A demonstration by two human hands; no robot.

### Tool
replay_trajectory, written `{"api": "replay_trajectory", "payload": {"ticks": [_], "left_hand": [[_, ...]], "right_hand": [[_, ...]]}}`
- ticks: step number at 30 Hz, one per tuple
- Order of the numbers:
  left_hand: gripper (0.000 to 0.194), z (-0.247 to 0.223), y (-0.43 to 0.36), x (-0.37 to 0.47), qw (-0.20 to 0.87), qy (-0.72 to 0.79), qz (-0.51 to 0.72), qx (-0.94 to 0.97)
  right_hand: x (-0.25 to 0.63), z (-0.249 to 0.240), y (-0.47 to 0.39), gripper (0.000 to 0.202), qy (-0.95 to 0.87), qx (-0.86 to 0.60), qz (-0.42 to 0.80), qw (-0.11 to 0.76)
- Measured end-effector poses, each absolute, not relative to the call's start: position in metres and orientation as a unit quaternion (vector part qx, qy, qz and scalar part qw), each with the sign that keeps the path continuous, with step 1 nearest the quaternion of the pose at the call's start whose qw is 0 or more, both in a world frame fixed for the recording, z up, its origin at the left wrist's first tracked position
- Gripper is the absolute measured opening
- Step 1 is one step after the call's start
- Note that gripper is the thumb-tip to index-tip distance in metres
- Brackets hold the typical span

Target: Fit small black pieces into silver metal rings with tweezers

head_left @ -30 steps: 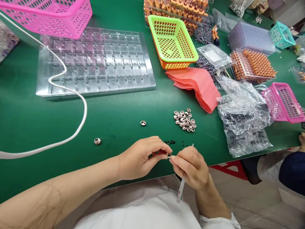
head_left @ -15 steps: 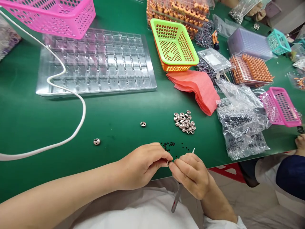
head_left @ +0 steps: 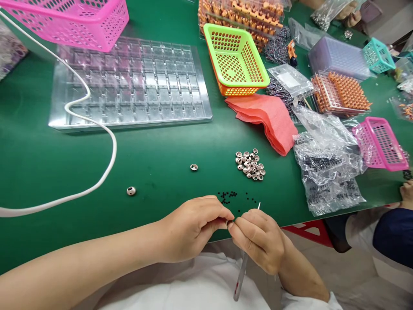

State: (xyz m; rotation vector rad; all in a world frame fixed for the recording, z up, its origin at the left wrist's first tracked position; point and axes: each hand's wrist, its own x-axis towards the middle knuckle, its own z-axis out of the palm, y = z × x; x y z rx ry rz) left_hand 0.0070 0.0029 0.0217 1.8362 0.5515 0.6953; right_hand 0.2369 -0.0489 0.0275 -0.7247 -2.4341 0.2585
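My left hand [head_left: 196,221] is closed in a pinch on a small metal ring-like piece [head_left: 228,223] at the table's front edge. Thumb and index finger of my right hand [head_left: 258,237] meet the same piece, and metal tweezers [head_left: 240,277] lie through that hand, tip up and handle down. Fingers hide most of the small piece. Just beyond the hands are scattered tiny black dots [head_left: 227,196]. A pile of silvery cup-shaped pieces [head_left: 250,164] sits farther back, with one single piece [head_left: 194,167] left of it and another [head_left: 131,190] farther left.
A clear compartment tray [head_left: 135,86] lies at the back left under a pink basket [head_left: 80,26], with a white cable [head_left: 109,133] across it. Green basket [head_left: 235,56], red cloth [head_left: 266,118] and plastic bags [head_left: 329,163] stand right. Another person's hand [head_left: 407,189] is at the right edge.
My right hand and the tweezers have shifted slightly down, the tweezers' tip moving a little left. My left hand is slightly lower, still pinching the small piece.
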Motion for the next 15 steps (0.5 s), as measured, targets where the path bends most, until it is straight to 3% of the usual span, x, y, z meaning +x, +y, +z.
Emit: {"api": "replay_trajectory", "payload": {"ticks": [15], "left_hand": [[0.017,0.0228,0.0042,0.0071,0.511,0.218,0.316,0.769]], "right_hand": [[0.2375,0.0305,-0.0502,0.031,-0.914,-0.28,0.087,0.28]]}}
